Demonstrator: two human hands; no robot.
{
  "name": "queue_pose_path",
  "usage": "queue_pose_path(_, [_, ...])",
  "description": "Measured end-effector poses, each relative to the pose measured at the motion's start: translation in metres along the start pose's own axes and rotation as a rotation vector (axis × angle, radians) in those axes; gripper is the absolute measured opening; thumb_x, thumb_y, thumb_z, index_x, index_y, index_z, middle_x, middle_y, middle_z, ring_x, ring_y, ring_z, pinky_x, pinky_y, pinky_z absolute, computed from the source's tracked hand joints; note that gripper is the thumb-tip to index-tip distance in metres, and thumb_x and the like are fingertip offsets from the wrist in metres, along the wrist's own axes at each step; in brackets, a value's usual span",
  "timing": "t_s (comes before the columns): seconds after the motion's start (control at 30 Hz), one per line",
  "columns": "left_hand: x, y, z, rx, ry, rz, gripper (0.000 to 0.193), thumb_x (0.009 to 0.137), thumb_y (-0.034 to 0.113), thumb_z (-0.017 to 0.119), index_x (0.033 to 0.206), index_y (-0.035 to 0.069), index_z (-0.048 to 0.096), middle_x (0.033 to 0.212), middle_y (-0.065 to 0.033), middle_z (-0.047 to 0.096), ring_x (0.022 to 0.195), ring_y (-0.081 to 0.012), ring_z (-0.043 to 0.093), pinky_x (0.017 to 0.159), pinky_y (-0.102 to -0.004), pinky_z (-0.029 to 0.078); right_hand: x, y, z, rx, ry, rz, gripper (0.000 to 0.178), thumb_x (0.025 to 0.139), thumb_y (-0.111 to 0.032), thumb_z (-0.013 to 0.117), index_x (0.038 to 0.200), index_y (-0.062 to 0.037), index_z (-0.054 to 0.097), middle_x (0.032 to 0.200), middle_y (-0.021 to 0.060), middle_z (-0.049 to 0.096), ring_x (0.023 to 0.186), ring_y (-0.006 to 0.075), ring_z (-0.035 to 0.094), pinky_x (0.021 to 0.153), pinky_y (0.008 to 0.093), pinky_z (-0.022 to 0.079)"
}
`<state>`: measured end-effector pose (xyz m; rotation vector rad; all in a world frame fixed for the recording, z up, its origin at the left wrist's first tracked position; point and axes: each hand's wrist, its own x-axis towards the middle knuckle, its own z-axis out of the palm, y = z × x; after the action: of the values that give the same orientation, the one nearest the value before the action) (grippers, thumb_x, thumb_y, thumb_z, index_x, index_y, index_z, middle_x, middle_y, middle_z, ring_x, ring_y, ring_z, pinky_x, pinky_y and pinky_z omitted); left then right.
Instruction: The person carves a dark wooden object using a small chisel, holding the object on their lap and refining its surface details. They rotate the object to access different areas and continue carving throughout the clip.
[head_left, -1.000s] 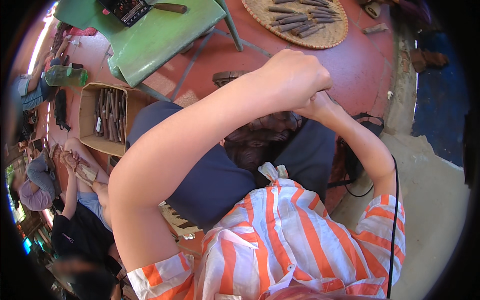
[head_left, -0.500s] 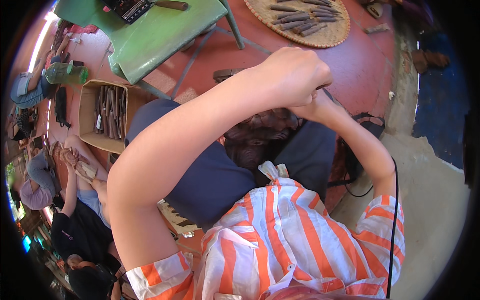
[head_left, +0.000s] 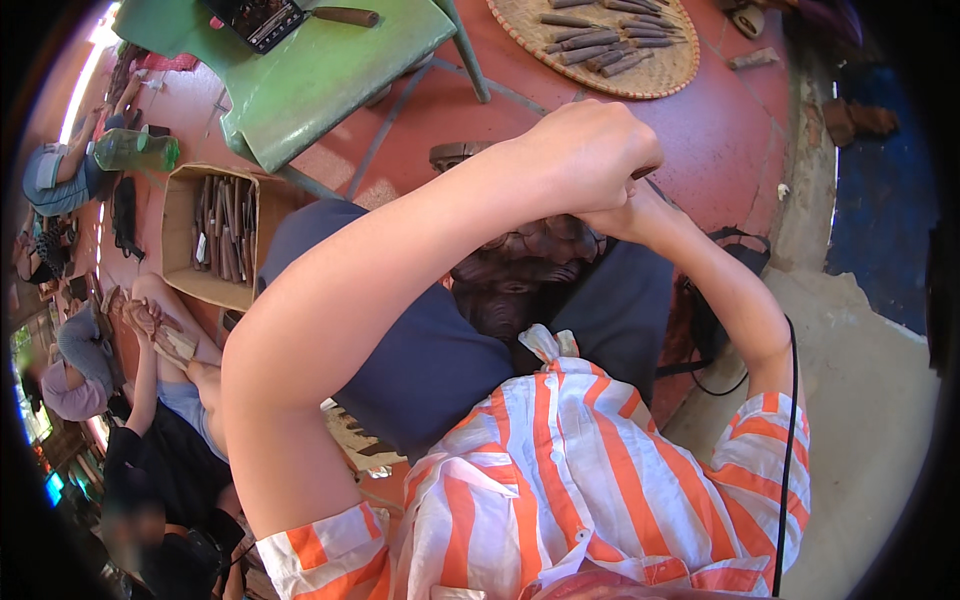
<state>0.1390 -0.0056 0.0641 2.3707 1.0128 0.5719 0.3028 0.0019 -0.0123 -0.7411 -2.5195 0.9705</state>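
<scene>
A dark brown carved wooden piece [head_left: 515,265] with rounded, grooved relief rests between my knees. Across its far part reaches my left forearm, hiding much of it. My left hand [head_left: 600,143] is closed in a fist above the carving, knuckles up. Just below and against it is my right hand [head_left: 622,212], also closed, its fingers mostly covered. A small dark bit of something shows where the two hands meet; its kind is hidden. A round dark wooden part [head_left: 458,154] sticks out beyond my left forearm.
A green plastic chair [head_left: 340,85] holds a wooden-handled tool [head_left: 343,16]. Left stands a cardboard box [head_left: 212,288] of many handled tools. More tools lie on a round woven tray [head_left: 680,80]. A black cable [head_left: 790,430] runs by my right arm. Other people sit at far left.
My left forearm and elbow have shifted slightly to the right. Both hands stay closed together in nearly the same place above the carving.
</scene>
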Motion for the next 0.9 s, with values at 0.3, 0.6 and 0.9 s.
queue_pose_path(0.3, [0.001, 0.001, 0.002, -0.006, -0.004, 0.009, 0.019, 0.065, 0.007, 0.069, 0.083, 0.0, 0.068, 0.072, -0.0211, 0.063, 0.073, -0.0398, 0.063, 0.063, -0.0474, 0.05, -0.001, -0.001, -0.002, -0.005, 0.009, -0.042, 0.02, 0.08, -0.016, 0.071, 0.098, -0.0076, 0.068, 0.098, 0.0114, 0.068, 0.097, 0.0311, 0.065, 0.078, 0.0406, 0.051])
queue_pose_path(0.6, [-0.002, 0.0, -0.005, 0.022, 0.006, 0.008, 0.015, 0.066, 0.005, 0.068, 0.08, 0.0, 0.065, 0.071, -0.0213, 0.062, 0.074, -0.0398, 0.063, 0.063, -0.0476, 0.05, -0.001, -0.003, 0.009, -0.019, 0.068, 0.07, 0.024, 0.079, -0.022, 0.072, 0.096, -0.0048, 0.067, 0.096, 0.0137, 0.068, 0.094, 0.0336, 0.064, 0.077, 0.042, 0.051])
queue_pose_path(0.9, [-0.006, -0.001, -0.013, -0.02, -0.064, -0.013, 0.015, 0.067, 0.004, 0.069, 0.079, -0.003, 0.063, 0.072, -0.022, 0.062, 0.072, -0.0397, 0.062, 0.064, -0.0459, 0.049, 0.003, 0.002, 0.014, -0.024, 0.037, 0.177, 0.028, 0.077, -0.021, 0.073, 0.098, -0.0045, 0.066, 0.1, 0.0166, 0.067, 0.096, 0.0372, 0.063, 0.081, 0.045, 0.051])
